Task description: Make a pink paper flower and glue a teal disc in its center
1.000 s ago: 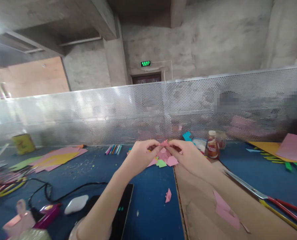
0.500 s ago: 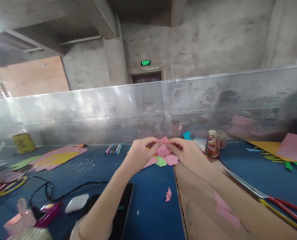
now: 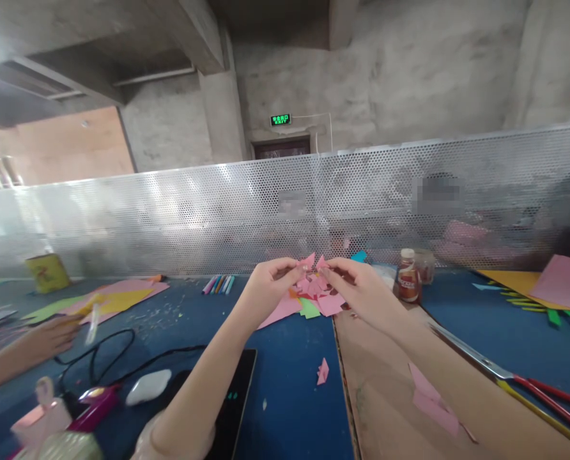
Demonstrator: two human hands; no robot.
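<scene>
My left hand (image 3: 278,278) pinches a small pink folded paper piece (image 3: 307,261) between thumb and fingers. Another pink folded paper piece (image 3: 321,262) is pinched in my right hand (image 3: 354,281), close by, with a narrow gap between the two. Just below and behind the fingertips lies a pile of pink paper pieces (image 3: 314,286), with a light green scrap (image 3: 309,309) at its front. Nearer to me, a single pink folded piece (image 3: 323,371) lies on the blue table. A pink strip (image 3: 431,402) rests on the brown board beside my right forearm.
Red-and-yellow-handled scissors (image 3: 505,377) lie at the right. A brown bottle (image 3: 408,278) stands beyond my right hand, and markers (image 3: 218,285) lie left of my hands. Another person's hand (image 3: 50,338) holds scissors-like yellow-handled item at the left. A perforated metal screen (image 3: 193,217) borders the table.
My hands have drawn slightly apart, and the pink paper between them now shows as two separate pieces. Another person's hand has reached in from the left.
</scene>
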